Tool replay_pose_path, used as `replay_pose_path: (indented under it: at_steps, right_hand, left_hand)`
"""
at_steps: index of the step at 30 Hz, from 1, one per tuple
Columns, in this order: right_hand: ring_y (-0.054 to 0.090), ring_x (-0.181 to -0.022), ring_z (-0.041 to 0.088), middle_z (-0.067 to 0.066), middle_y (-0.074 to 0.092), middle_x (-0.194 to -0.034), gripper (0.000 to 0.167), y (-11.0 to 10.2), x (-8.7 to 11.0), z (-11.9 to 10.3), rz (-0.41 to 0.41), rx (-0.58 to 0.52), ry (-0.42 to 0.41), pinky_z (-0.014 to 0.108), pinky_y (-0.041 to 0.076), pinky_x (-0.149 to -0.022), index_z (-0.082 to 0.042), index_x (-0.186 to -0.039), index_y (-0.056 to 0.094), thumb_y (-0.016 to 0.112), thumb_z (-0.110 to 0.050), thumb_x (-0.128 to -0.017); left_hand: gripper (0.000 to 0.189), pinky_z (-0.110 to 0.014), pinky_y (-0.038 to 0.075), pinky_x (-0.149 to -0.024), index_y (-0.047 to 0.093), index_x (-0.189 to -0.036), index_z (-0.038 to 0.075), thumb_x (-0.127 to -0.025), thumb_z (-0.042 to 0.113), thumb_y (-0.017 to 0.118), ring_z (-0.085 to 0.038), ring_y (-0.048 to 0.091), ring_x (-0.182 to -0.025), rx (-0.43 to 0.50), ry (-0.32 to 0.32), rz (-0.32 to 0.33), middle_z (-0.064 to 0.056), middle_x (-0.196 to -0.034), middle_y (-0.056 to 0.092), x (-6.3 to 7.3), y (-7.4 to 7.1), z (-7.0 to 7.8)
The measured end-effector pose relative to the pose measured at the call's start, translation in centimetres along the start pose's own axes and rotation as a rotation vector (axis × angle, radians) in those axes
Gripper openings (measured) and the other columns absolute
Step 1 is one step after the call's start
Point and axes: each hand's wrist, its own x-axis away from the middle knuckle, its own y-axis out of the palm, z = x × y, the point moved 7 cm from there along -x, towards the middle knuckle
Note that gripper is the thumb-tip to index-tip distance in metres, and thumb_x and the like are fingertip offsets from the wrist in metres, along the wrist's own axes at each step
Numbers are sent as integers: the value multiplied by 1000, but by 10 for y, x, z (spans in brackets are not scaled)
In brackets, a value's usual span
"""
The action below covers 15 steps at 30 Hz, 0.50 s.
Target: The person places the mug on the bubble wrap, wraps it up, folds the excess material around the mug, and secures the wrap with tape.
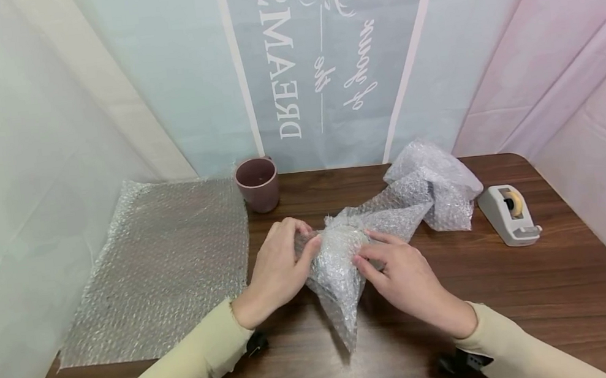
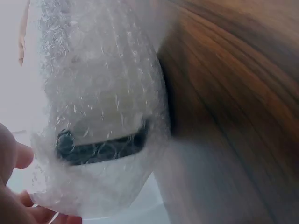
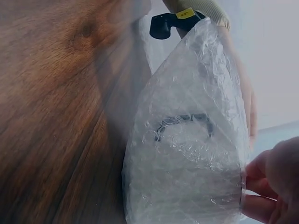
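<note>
A bundle of clear bubble wrap (image 1: 338, 259) rests on the table between both hands, with a loose pointed flap toward the person. Through its layers in the left wrist view a curved dark band (image 2: 105, 148) shows on a pale object; the object's kind cannot be made out. My left hand (image 1: 274, 271) holds the wrap at the bundle's left side, thumb near the top and fingers behind. On the other side my right hand (image 1: 405, 274) pinches the wrap between thumb and fingers; the right wrist view shows these fingertips (image 3: 256, 170) against the bundle's edge.
A flat bubble wrap sheet (image 1: 172, 264) covers the table's left part. Behind it, to the right, stands a mauve mug (image 1: 260, 190). More crumpled bubble wrap (image 1: 435, 181) lies at the back right, near a white tape dispenser (image 1: 508, 217). Fabric walls enclose the wooden table (image 1: 568, 284).
</note>
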Motion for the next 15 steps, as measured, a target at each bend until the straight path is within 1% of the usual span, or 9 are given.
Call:
replay_pose_path:
  at_steps: [1, 2, 5, 7, 8, 9, 11, 13, 15]
  right_hand:
    - [60, -121, 31, -5, 75, -93, 7, 0, 0, 0, 7, 3, 7, 54, 55, -83, -20, -86, 75, 71, -20, -92]
    - [61, -120, 31, -4, 75, -93, 7, 0, 0, 0, 11, 5, 14, 56, 54, -85, -19, -86, 75, 71, -20, -92]
    - [62, -119, 32, 2, 76, -99, 8, 1, 0, 0, 21, 10, 24, 58, 50, -92, -16, -88, 76, 71, -20, -93]
    - [62, -119, 32, 4, 75, -101, 10, 1, 1, 1, 20, 10, 26, 60, 46, -97, -15, -89, 76, 70, -21, -94]
    - [61, -119, 32, 5, 75, -102, 11, 1, 1, 1, 17, 10, 27, 60, 45, -99, -14, -90, 76, 69, -21, -94]
    - [61, -120, 32, 5, 75, -104, 11, 1, 1, 1, 15, 8, 27, 60, 45, -99, -14, -90, 76, 69, -21, -95]
    - [60, -121, 33, 5, 75, -104, 12, 2, 2, 1, 7, -4, 22, 60, 45, -99, -15, -90, 75, 68, -22, -95]
    - [58, -123, 34, 4, 75, -104, 10, 2, 2, 2, 3, -32, 10, 59, 46, -98, -15, -92, 75, 67, -20, -96]
    - [57, -124, 34, 5, 74, -106, 7, 0, 4, 4, 16, -84, -3, 57, 46, -98, -13, -96, 75, 68, -16, -95]
  left_hand:
    - [21, -33, 46, -82, 55, -107, 11, -99, 29, 62, -18, 50, -101, 0, 44, 14, -1, -115, 60, 1, -3, 2]
    - [23, -34, 45, -88, 56, -108, 9, -99, 28, 63, -20, 51, -106, -11, 103, 24, -3, -120, 59, 2, -6, 6]
    - [23, -39, 46, -95, 62, -108, 7, -96, 25, 66, -25, 52, -115, -81, 354, 19, -9, -126, 58, 10, -12, 21]
    - [24, -41, 46, -99, 68, -108, 9, -95, 29, 67, -27, 54, -119, -149, 521, -25, -11, -129, 59, 18, -11, 30]
    - [27, -42, 46, -101, 69, -112, 11, -95, 32, 66, -28, 54, -121, -186, 590, -59, -11, -131, 59, 23, -9, 33]
    - [33, -42, 45, -103, 69, -118, 12, -96, 36, 64, -28, 53, -124, -213, 642, -95, -12, -134, 58, 28, -7, 36]
    - [47, -43, 38, -111, 65, -131, 13, -97, 45, 60, -31, 47, -133, -245, 694, -172, -14, -143, 52, 35, -3, 36]
    - [60, -44, 30, -115, 57, -141, 12, -97, 52, 57, -34, 39, -139, -260, 707, -234, -16, -151, 44, 40, 2, 34]
    - [68, -46, 27, -117, 51, -147, 11, -95, 56, 58, -36, 35, -142, -260, 706, -270, -17, -154, 39, 44, 4, 33]
